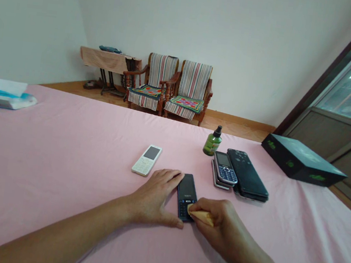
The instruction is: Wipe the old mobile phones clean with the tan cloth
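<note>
A dark blue keypad phone [188,189] lies face up on the pink cloth. My left hand [159,198] grips it from the left, fingertips at its top corner and thumb by its lower end. Pinched in my right hand [223,225] is a folded yellow cloth [203,217], pressed onto the phone's keypad. Part of the cloth is hidden by my fingers. To the left, apart from both hands, rests a white keypad phone [147,160].
At right are stacked phones [226,169], large dark phones or tablets [247,174], a green spray bottle [212,142] and a black box [301,160]. Tissues [5,98] lie far left. Two wooden armchairs [189,86] stand beyond the table [82,137].
</note>
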The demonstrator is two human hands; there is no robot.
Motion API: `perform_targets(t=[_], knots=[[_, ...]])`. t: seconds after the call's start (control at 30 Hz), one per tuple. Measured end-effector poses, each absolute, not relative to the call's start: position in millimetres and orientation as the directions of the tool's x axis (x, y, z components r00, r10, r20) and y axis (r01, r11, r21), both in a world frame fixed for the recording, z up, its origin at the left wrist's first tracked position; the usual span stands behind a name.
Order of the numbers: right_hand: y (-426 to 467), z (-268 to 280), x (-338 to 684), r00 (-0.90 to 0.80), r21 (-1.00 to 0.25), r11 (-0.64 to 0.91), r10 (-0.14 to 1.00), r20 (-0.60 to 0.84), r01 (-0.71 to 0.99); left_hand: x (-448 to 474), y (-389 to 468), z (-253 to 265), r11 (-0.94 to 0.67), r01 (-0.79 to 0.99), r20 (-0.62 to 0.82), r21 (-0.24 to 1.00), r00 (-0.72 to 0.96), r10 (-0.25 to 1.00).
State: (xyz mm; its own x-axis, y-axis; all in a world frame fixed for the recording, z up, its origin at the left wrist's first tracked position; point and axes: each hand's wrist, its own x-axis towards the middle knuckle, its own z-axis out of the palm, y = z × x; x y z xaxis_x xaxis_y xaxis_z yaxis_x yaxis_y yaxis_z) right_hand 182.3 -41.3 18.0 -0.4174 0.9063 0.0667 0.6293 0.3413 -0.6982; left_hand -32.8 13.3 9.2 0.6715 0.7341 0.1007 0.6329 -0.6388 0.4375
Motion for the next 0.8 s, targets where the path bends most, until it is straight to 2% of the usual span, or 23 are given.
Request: perform_targets(t=[0.23, 0.53, 0.67, 0.8], knots=[[-43.2, 16.6, 182.6, -0.464, -0.701, 0.315, 0.886, -0.026, 0.64, -32.7, 13.6, 9.5, -0.639, 0.626, 0.105, 0.447, 0.673, 0.732], [-42.6, 11.3, 165.2, -0.479, -0.676, 0.412, 0.872, 0.1, 0.61, -33.6, 15.5, 4.3, -0.641, 0.608, 0.142, 0.468, 0.665, 0.734], [-43.6, 19.0, 177.3, -0.545, -0.688, 0.419, 0.837, 0.039, 0.593, -33.2, 15.7, 4.1, -0.64, 0.62, 0.13, 0.454, 0.664, 0.736], [-39.1, 25.8, 202.9, -0.523, -0.718, 0.338, 0.851, -0.042, 0.608, -32.6, 13.0, 6.8, -0.64, 0.635, 0.119, 0.432, 0.663, 0.739]])
